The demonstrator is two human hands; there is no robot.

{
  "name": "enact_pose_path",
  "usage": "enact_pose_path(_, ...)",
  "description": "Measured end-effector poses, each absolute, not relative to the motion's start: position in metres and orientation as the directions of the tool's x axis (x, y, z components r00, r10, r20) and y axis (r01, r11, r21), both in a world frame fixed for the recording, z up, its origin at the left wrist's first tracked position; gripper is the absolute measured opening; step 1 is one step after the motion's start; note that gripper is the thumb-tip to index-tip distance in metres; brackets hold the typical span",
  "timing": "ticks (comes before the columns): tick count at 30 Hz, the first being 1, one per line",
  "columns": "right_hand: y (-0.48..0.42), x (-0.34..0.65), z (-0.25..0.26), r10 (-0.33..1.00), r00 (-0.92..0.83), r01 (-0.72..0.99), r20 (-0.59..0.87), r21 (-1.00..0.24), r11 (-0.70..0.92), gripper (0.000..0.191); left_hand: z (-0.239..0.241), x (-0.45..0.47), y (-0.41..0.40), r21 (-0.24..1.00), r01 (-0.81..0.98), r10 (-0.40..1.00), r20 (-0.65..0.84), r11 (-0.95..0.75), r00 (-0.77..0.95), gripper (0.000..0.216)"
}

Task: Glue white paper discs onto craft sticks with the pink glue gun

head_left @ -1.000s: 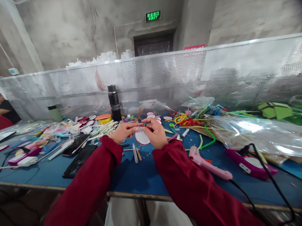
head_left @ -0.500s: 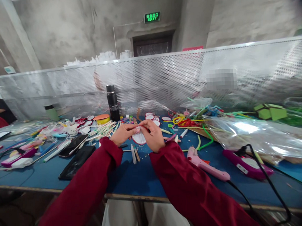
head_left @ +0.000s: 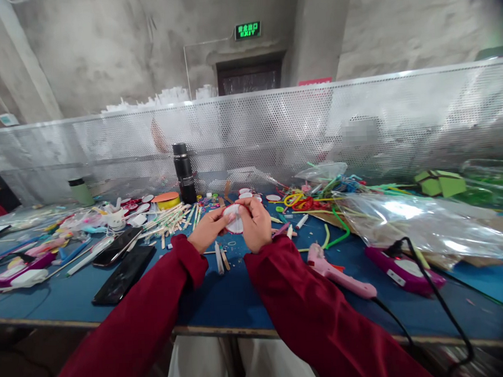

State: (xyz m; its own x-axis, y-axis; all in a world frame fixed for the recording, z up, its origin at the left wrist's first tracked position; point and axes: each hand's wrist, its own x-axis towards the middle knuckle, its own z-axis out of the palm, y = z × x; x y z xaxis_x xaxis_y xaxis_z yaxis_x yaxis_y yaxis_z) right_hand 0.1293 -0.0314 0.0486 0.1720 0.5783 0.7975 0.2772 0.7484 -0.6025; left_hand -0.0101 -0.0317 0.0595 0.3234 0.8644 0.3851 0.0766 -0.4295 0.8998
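A round white disc with a red edge (head_left: 233,225) is held up between my two hands above the middle of the table. My left hand (head_left: 208,229) pinches its left side, thumb on the near face. On the other side my right hand (head_left: 256,226) grips the disc, its curled fingers covering the right edge. Below the hands lie a pale tube-like stick (head_left: 219,259) and a wooden craft stick (head_left: 225,259) on the blue tabletop. More red-edged white discs (head_left: 245,192) lie just behind my hands.
A pink glue gun (head_left: 341,276) with a cord and a purple power strip (head_left: 405,273) are at right. Two dark phones (head_left: 124,274) lie at left. A black bottle (head_left: 185,175) stands before the perforated metal screen (head_left: 257,130). Clear plastic sheeting (head_left: 428,222) covers the right.
The disc hung below my meeting fingertips; now it is raised and tilted, with my fingers at its sides. My left hand has dropped slightly. The view has turned a little to the right.
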Motion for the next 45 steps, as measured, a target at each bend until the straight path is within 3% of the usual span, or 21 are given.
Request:
enact_pose_path(4, -0.018, 0.140, 0.048, 0.520, 0.425, 0.284, 0.741, -0.655, 0.700, 0.017, 0.052, 0.012, -0.055, 0.865, 0.083, 0.852, 0.465, -0.495, 0.239, 0.032)
enact_pose_path(7, -0.009, 0.148, 0.049, 0.510, 0.545, 0.209, 0.666, -0.696, 0.687, 0.018, 0.049, 0.020, -0.070, 0.754, 0.210, 0.782, 0.587, -0.622, 0.210, 0.023)
enact_pose_path(13, -0.005, 0.146, 0.050, 0.567, 0.552, 0.057, 0.612, -0.705, 0.707, 0.017, 0.050, 0.018, -0.077, 0.451, 0.476, 0.612, 0.744, -0.755, 0.266, 0.011)
enact_pose_path(19, -0.004, 0.142, 0.049, 0.605, 0.556, -0.022, 0.570, -0.717, 0.696, 0.018, 0.051, 0.016, -0.076, 0.320, 0.534, 0.541, 0.773, -0.783, 0.331, 0.014)
enact_pose_path(27, -0.012, 0.141, 0.052, 0.645, 0.514, -0.046, 0.565, -0.733, 0.679, 0.019, 0.051, 0.011, -0.068, 0.547, 0.458, 0.698, 0.659, -0.701, 0.281, 0.022)
enact_pose_path(33, -0.022, 0.136, 0.052, 0.650, 0.337, 0.036, 0.681, -0.699, 0.714, 0.016, 0.050, 0.001, -0.049, 0.570, 0.504, 0.699, 0.708, -0.649, 0.099, 0.023)
enact_pose_path(40, -0.031, 0.127, 0.048, 0.709, 0.115, -0.035, 0.696, -0.710, 0.703, 0.011, 0.059, -0.010, -0.037, 0.791, 0.061, 0.793, 0.609, -0.609, 0.030, 0.039)
enact_pose_path(45, -0.037, 0.123, 0.046, 0.719, 0.017, -0.056, 0.694, -0.718, 0.694, 0.010, 0.066, -0.015, -0.040, 0.809, -0.068, 0.810, 0.586, -0.584, 0.021, 0.048)
